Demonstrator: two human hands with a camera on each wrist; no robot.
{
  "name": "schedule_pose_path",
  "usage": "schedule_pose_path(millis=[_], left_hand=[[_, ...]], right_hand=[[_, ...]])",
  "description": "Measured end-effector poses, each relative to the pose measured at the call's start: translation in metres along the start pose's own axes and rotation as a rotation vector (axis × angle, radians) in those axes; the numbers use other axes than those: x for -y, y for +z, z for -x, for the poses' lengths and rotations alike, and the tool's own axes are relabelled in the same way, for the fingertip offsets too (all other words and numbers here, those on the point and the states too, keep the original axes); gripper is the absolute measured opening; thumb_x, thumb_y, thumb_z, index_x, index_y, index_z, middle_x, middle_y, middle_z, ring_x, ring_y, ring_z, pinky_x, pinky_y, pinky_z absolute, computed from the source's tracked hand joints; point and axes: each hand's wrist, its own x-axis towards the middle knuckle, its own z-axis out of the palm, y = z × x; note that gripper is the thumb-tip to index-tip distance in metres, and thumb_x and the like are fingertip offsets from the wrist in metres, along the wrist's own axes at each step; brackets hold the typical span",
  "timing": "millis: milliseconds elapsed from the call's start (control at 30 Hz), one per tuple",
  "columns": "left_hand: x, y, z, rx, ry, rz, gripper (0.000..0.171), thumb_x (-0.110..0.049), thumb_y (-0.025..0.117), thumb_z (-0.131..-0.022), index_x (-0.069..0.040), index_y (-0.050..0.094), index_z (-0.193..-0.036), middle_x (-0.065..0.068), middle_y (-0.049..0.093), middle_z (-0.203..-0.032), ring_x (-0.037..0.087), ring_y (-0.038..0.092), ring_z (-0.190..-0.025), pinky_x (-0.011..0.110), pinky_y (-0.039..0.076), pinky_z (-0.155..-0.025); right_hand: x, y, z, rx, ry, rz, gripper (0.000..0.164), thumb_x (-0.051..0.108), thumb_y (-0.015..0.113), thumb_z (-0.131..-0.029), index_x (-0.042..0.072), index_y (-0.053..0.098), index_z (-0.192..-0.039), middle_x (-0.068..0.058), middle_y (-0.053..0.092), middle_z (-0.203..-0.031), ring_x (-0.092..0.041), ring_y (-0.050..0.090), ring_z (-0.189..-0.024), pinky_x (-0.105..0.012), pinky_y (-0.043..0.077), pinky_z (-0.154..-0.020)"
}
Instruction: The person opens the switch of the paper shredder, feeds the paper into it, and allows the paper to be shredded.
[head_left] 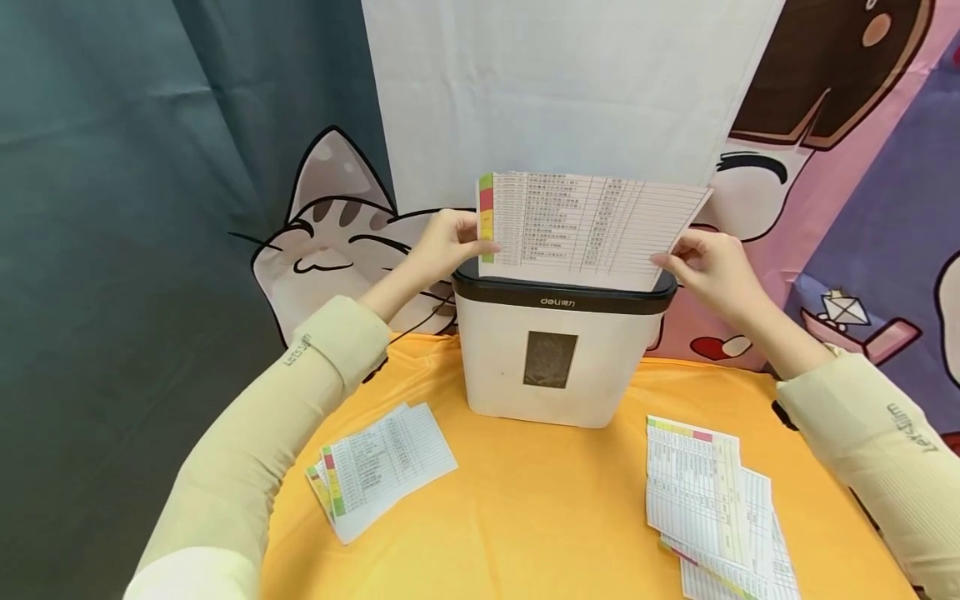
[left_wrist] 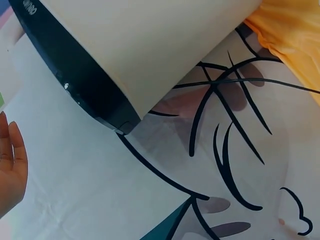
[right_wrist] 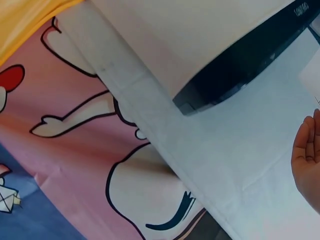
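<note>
A printed sheet of paper (head_left: 577,229) with a coloured strip down its left side is held up in the head view. My left hand (head_left: 450,240) pinches its left edge, thumb in front. At the right edge my right hand (head_left: 708,265) pinches it the same way. Directly below stands a white paper shredder (head_left: 495,358) with a black top, and the sheet's lower edge overlaps that top. The left wrist view catches part of the left hand (left_wrist: 11,167) beside the shredder (left_wrist: 85,85). Part of the right hand (right_wrist: 307,155) shows in the right wrist view, near the paper (right_wrist: 311,80).
On the orange cloth (head_left: 525,517), printed sheets (head_left: 382,467) lie at the left. A fanned stack of similar sheets (head_left: 697,492) lies at the right. Behind the shredder hangs a cartoon-patterned backdrop (head_left: 555,92). A thin dark cord (left_wrist: 240,80) runs beside the shredder.
</note>
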Motion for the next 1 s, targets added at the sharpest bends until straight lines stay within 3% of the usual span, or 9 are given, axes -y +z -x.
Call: schedule_pose_path(millis=[233, 400, 533, 633, 833, 1000], left_hand=[[0.000, -0.003, -0.017, -0.044, -0.015, 0.005, 0.027, -0.017, 0.064, -0.080, -0.007, 0.064, -0.105, 0.009, 0.066, -0.102, 0.015, 0.063, -0.090, 0.029, 0.048, -0.080], [0.000, -0.004, -0.028, -0.077, -0.023, -0.011, 0.020, -0.019, 0.062, -0.082, -0.006, 0.066, -0.097, 0.008, 0.066, -0.101, 0.012, 0.061, -0.093, 0.026, 0.045, -0.082], [0.004, -0.002, -0.033, -0.118, -0.020, -0.043, 0.020, -0.019, 0.060, -0.084, 0.000, 0.064, -0.079, 0.010, 0.067, -0.090, 0.014, 0.051, -0.071, 0.021, 0.035, -0.065], [0.010, 0.002, -0.036, -0.171, -0.026, -0.043, 0.021, -0.017, 0.060, -0.083, 0.002, 0.061, -0.074, 0.012, 0.066, -0.085, 0.016, 0.047, -0.067, 0.022, 0.032, -0.061], [0.021, 0.009, -0.039, -0.306, -0.075, -0.010, 0.018, -0.020, 0.065, -0.079, -0.003, 0.066, -0.084, 0.011, 0.067, -0.092, 0.016, 0.061, -0.082, 0.022, 0.044, -0.071], [0.028, 0.013, -0.040, -0.316, -0.093, 0.037, 0.019, -0.018, 0.064, -0.079, -0.001, 0.067, -0.085, 0.014, 0.067, -0.091, 0.022, 0.062, -0.082, 0.022, 0.044, -0.069]], right_hand=[[0.000, -0.001, -0.018, -0.029, 0.055, 0.013, 0.017, 0.011, 0.062, -0.081, -0.003, 0.065, -0.091, -0.022, 0.065, -0.079, 0.010, 0.041, -0.052, -0.010, 0.030, -0.048], [-0.006, 0.000, -0.027, -0.053, 0.062, 0.035, 0.014, 0.009, 0.061, -0.081, -0.004, 0.066, -0.085, -0.022, 0.065, -0.076, 0.005, 0.037, -0.046, -0.014, 0.027, -0.044], [-0.011, 0.002, -0.032, -0.061, 0.075, 0.045, 0.014, 0.010, 0.061, -0.081, -0.003, 0.067, -0.083, -0.022, 0.065, -0.075, 0.009, 0.038, -0.046, -0.013, 0.029, -0.044], [-0.014, 0.006, -0.036, -0.063, 0.094, 0.057, 0.015, 0.011, 0.062, -0.081, -0.003, 0.067, -0.081, -0.022, 0.065, -0.074, 0.013, 0.038, -0.048, -0.011, 0.030, -0.046], [-0.019, 0.016, -0.040, -0.069, 0.137, 0.048, 0.015, 0.011, 0.061, -0.081, -0.003, 0.067, -0.078, -0.022, 0.063, -0.073, 0.010, 0.037, -0.050, -0.012, 0.030, -0.048], [-0.023, 0.024, -0.041, -0.058, 0.155, 0.035, 0.014, 0.008, 0.060, -0.082, -0.004, 0.066, -0.079, -0.024, 0.063, -0.076, 0.010, 0.037, -0.051, -0.011, 0.031, -0.050]])
